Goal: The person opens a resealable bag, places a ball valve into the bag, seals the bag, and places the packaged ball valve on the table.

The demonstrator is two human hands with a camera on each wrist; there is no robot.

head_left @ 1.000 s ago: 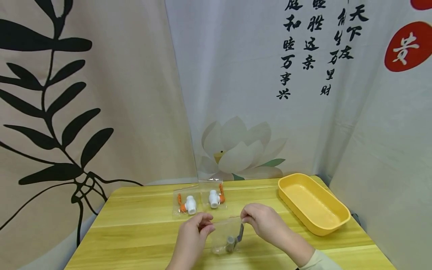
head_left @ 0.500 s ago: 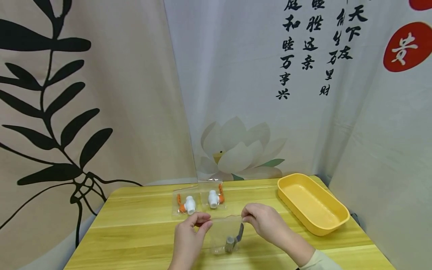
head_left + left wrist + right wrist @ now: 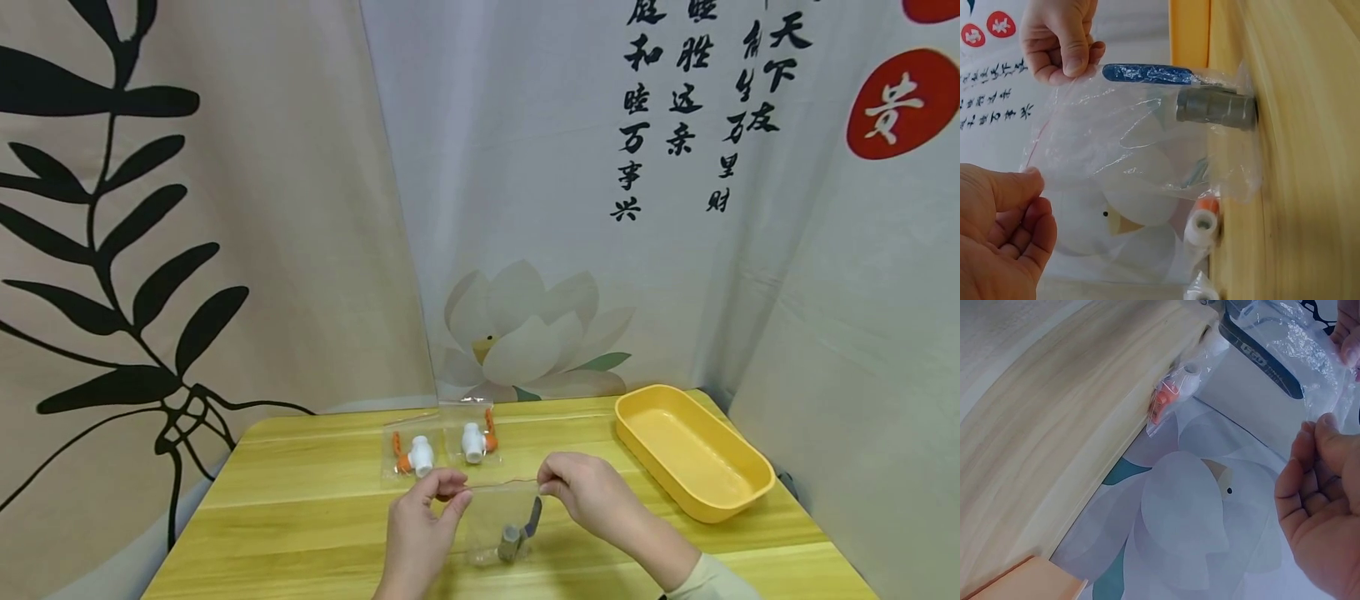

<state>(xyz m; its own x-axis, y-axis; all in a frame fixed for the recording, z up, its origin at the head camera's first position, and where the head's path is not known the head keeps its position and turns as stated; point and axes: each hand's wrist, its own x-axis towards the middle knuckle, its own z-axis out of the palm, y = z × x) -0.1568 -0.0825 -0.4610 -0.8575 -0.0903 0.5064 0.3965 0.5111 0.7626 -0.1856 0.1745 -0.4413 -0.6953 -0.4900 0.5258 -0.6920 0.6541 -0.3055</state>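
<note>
A clear zip bag (image 3: pixel 491 508) hangs upright between both hands, its top edge stretched flat. In it lies a grey metal ball valve (image 3: pixel 1216 107) with a dark blue lever handle (image 3: pixel 1147 74), sitting low and toward the right side. My left hand (image 3: pixel 422 525) pinches the bag's top left corner between thumb and fingers. At the opposite top corner, my right hand (image 3: pixel 588 500) pinches the plastic, just above the end of the lever. The lower edge of the bag is right at the tabletop in the left wrist view.
Two bagged white valves with orange handles, a left one (image 3: pixel 422 456) and a right one (image 3: pixel 474 443), lie behind the hands on the wooden table (image 3: pixel 300 508). A yellow plastic tray (image 3: pixel 693 454) stands at the right. A printed curtain (image 3: pixel 300 208) hangs behind the table.
My left hand has shifted slightly left and its fingers have moved up along the bag's top edge, which is drawn straighter. The right hand keeps its grip in nearly the same place.
</note>
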